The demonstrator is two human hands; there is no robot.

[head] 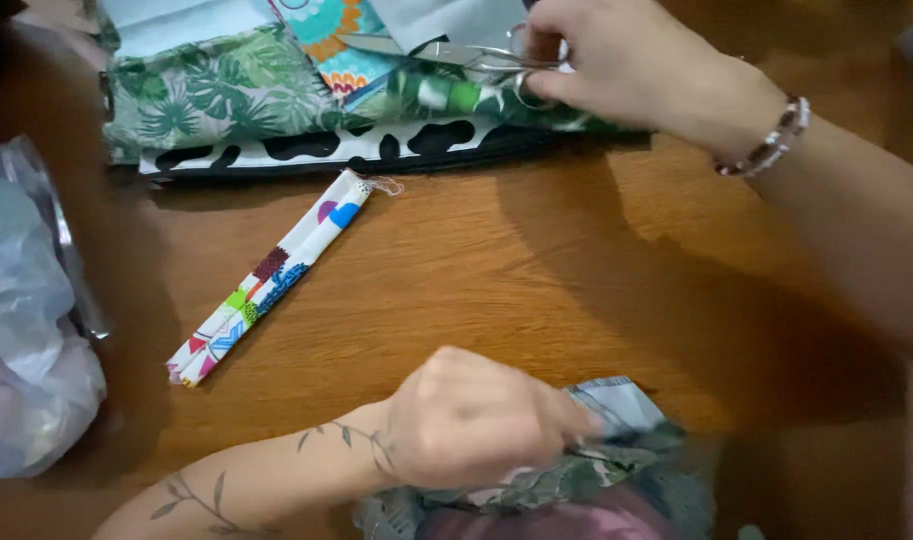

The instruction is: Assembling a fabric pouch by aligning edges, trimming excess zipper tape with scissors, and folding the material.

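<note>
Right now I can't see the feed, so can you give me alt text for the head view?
The right hand grips metal scissors on a pile of leaf and cow-print fabrics at the far edge of the wooden table. The left hand pinches grey-green patterned fabric at the near edge. A folded colourful fabric strip lies between, a plastic bag left.

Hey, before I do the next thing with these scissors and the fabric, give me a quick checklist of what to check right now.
1. Right hand grips the scissors: ok.
2. Scissor blades shut: cannot tell, they are partly hidden.
3. Left hand pins the leafy fabric piece: ok.
4. Folded patterned strip lies apart from both hands: ok.
5. Fabric stack lies flat under the scissors: ok.
6. Plastic bag away from the blades: ok.
</note>
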